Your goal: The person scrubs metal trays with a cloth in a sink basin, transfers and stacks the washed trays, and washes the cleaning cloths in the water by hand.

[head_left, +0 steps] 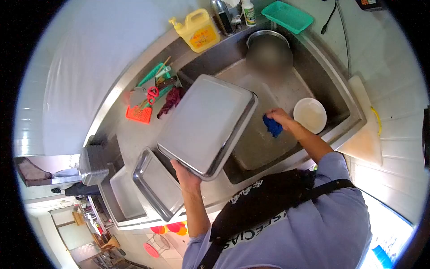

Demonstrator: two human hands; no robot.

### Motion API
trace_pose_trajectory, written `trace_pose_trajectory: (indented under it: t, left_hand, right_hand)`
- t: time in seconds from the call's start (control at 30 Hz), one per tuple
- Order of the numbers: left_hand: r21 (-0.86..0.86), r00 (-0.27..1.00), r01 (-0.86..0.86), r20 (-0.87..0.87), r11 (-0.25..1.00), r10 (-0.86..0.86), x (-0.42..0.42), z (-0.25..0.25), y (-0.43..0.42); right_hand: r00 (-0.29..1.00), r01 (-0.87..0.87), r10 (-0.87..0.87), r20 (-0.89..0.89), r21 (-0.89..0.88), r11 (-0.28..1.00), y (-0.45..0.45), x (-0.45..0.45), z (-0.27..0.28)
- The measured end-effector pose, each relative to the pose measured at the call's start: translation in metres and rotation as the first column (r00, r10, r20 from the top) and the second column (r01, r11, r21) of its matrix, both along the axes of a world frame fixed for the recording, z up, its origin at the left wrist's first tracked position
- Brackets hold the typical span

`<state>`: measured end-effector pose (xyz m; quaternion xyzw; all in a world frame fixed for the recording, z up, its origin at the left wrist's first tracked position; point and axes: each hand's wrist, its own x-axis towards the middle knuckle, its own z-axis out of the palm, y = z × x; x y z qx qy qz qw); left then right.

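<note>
1. Tray (206,125): held tilted, with its broad flat face turned toward the camera, across the boundary between the counter (139,139) and the sink (255,150). Whether any of its weight is borne by the metal beneath cannot be told.

2. Left hand (188,179): the near edge of the tray is grasped. The thumb is seen along the rim; the other fingers are hidden beneath.

3. Right hand (281,116): the cloth (273,127) is clenched in bunched fingers over the sink, apart from the tray.

4. Surroundings: the bowl (320,114) is seen in the sink, near the right forearm, and the pot (268,34) at the far end. The second tray (163,184) is placed on the counter, beside the left hand. Scissors (152,95) are seen beyond the tray's left side, near the dark red bundle (171,103).

5. Hazard, slipping: because the tray is gripped by one hand at one edge only, its far end could be dropped into the sink, especially if the rim is wet.

6. Hazard, knocking: if the tray were swung leftward, the bundle or scissors could be pushed aside; if it were lowered carelessly, the second tray could be struck.

7. Hazard, spilling: the bowl could be tipped if the right forearm were drawn back too widely.
</note>
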<state>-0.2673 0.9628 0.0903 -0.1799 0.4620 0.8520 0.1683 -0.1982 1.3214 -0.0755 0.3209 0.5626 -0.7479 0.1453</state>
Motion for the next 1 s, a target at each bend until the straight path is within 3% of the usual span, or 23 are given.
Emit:
trace_pose_trajectory:
  t: [0.07,0.17,0.3,0.43,0.6,0.77,0.87,0.97,1.0]
  left_hand:
    - [0.017,1.0,0.006,0.014,1.0,-0.006,-0.001,0.0,0.007]
    - [0.045,0.999,-0.009,0.038,0.999,0.007,-0.008,-0.006,0.019]
    - [0.012,1.0,-0.017,0.008,1.0,0.017,-0.011,-0.009,0.053]
    - [0.082,1.0,-0.018,-0.013,0.996,0.019,-0.021,-0.013,0.067]
    - [0.082,0.993,-0.091,-0.073,0.993,0.097,-0.033,-0.007,0.085]
    - [-0.024,0.989,-0.09,-0.122,0.996,0.087,-0.041,-0.03,0.084]
    - [-0.093,0.991,-0.108,-0.085,0.99,0.1,-0.031,-0.028,0.094]
    - [-0.113,0.992,-0.057,-0.118,0.992,0.044,-0.028,-0.04,0.09]
    - [-0.11,0.991,-0.039,-0.134,0.993,0.024,-0.027,-0.037,0.089]
  right_hand:
    - [0.969,0.219,-0.209,-0.129,0.065,0.974,-0.003,-0.007,0.043]
    - [0.838,0.431,-0.227,-0.497,0.347,0.833,-0.01,-0.029,0.035]
    - [0.827,0.499,-0.129,-0.546,0.611,0.614,-0.058,-0.03,0.068]
    - [0.873,0.362,-0.052,-0.485,0.573,0.735,-0.105,-0.014,0.116]
    - [0.675,0.405,0.242,-0.697,0.624,0.668,-0.143,0.003,0.145]
    - [0.547,0.39,0.532,-0.647,0.759,0.521,-0.145,0.013,0.156]
    - [0.39,0.446,0.719,-0.575,0.801,0.399,-0.145,0.018,0.14]
    - [0.257,0.514,0.716,-0.649,0.719,0.468,-0.13,0.015,0.107]
    - [0.384,0.371,0.702,-0.6,0.796,0.478,-0.121,0.018,0.095]
